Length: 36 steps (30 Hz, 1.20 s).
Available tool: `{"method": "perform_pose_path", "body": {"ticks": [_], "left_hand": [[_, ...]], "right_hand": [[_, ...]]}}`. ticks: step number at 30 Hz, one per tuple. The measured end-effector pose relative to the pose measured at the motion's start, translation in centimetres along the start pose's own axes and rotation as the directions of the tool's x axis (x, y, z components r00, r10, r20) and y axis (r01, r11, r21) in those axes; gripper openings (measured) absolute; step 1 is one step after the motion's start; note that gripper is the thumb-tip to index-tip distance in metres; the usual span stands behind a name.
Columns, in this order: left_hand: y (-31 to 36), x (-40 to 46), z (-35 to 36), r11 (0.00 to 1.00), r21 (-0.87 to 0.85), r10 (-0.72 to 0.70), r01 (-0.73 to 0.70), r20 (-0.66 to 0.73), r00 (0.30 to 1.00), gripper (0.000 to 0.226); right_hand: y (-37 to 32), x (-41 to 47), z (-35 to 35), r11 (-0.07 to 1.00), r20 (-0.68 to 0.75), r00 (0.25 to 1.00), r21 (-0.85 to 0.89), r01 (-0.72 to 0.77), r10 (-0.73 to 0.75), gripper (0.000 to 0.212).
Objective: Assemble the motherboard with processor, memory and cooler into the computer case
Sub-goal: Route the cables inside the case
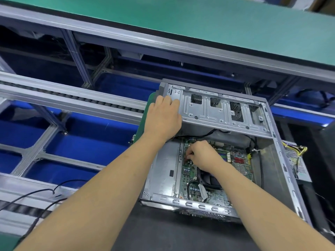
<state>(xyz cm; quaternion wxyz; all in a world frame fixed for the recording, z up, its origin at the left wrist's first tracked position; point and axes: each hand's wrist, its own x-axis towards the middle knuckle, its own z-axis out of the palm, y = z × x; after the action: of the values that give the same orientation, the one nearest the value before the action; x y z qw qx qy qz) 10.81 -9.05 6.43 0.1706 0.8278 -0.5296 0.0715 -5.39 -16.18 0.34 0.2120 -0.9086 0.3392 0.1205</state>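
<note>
An open grey computer case (282, 160) lies on its side on a dark mat. A green motherboard (190, 173) sits inside it on the case floor. A black cooler fan (210, 180) shows on the board, partly hidden by my right forearm. My left hand (163, 118) lies on the case's far left corner, with its fingers curled over the metal drive bay frame (223, 113). My right hand (201, 154) is down inside the case, its fingertips pinching something small at the board's upper left edge. What it pinches is too small to tell.
A power supply (297, 160) with yellow and black wires sticks out at the case's right side. Black cables (224, 132) run under the drive bay. To the left is an aluminium conveyor frame (72, 98) over blue panels, with loose black cables (36, 194). A green shelf (181, 22) spans the back.
</note>
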Motion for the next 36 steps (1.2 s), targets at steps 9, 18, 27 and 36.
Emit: {"method": "perform_pose_path", "body": {"ticks": [9,18,27,36], "left_hand": [[0.2,0.2,0.2,0.997,0.074,0.008,-0.008,0.002,1.0,0.015],[0.2,0.2,0.3,0.997,0.075,0.01,-0.009,-0.008,1.0,0.01],[0.1,0.4,0.7,0.996,0.092,0.018,-0.017,-0.011,1.0,0.012],[0.0,0.4,0.8,0.995,0.096,0.024,-0.023,-0.016,1.0,0.012]], "right_hand": [[0.0,0.0,0.1,0.999,0.007,1.0,0.029,-0.025,0.024,0.015],[-0.2,0.1,0.3,1.0,0.048,0.999,0.008,-0.026,0.025,0.015],[-0.3,0.1,0.5,0.999,0.044,0.999,-0.021,-0.03,0.031,0.017],[-1.6,-0.4,1.0,0.983,0.021,0.999,-0.181,-0.038,0.042,0.033]]}}
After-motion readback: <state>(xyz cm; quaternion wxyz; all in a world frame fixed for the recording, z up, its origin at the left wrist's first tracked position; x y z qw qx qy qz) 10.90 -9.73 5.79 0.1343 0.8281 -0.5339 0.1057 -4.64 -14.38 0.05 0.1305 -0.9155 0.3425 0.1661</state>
